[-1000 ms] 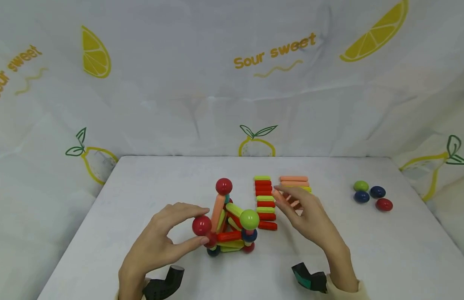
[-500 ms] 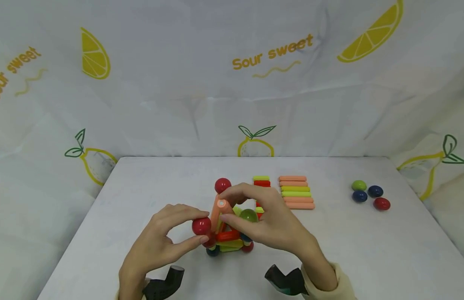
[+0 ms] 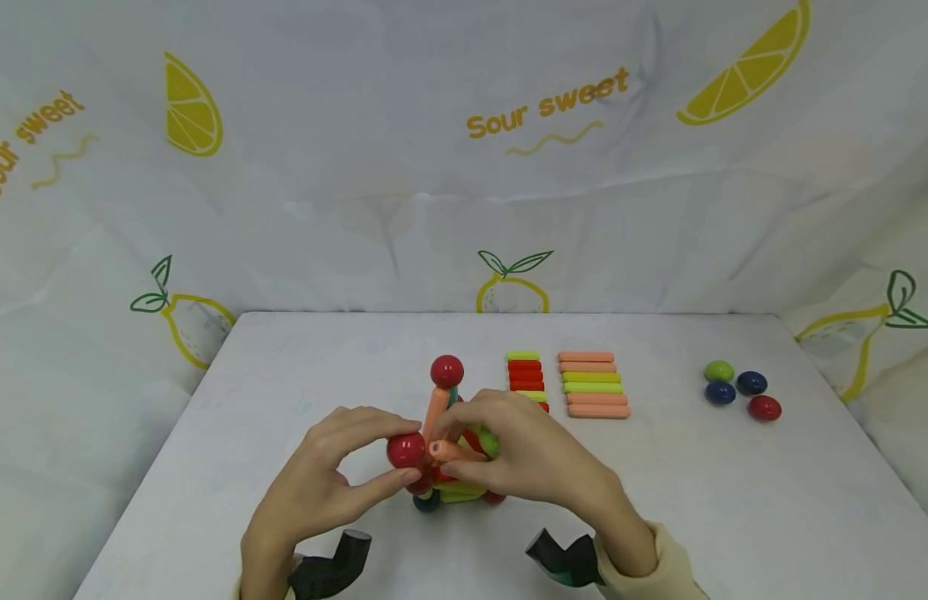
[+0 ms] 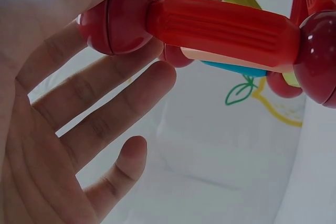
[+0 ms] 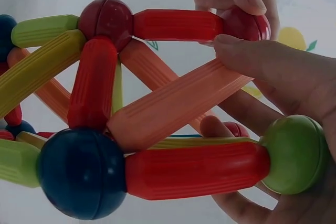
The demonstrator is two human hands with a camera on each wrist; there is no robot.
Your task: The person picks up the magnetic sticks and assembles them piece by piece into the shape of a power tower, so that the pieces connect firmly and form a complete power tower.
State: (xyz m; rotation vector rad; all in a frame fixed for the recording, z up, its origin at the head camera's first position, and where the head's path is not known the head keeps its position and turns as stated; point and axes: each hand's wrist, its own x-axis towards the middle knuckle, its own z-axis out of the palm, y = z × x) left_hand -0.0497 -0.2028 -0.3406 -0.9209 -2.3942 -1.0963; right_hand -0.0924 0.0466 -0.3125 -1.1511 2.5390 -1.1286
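A structure of coloured magnetic rods and balls stands on the table, left of centre in the head view. My left hand (image 3: 336, 467) pinches a red ball (image 3: 406, 451) between thumb and index finger. In the left wrist view a red rod (image 4: 226, 32) runs from this ball to another red ball (image 4: 320, 59). My right hand (image 3: 531, 446) pinches a salmon rod (image 5: 178, 103). One end of it lies right at a blue ball (image 5: 82, 173); the other is close to the pinched red ball. A green ball (image 5: 294, 154) sits by the right palm.
Red and green rods (image 3: 526, 376) lie in a column behind my right hand. Beside them is a second column of salmon, yellow and green rods (image 3: 593, 387). Several loose balls (image 3: 752, 382) in green, blue and red rest at the right of the table (image 3: 696, 500).
My right hand has moved left from the rod columns to the structure, bringing the salmon rod, then lowered and tilted it toward the red ball. The left hand has kept its pinch.
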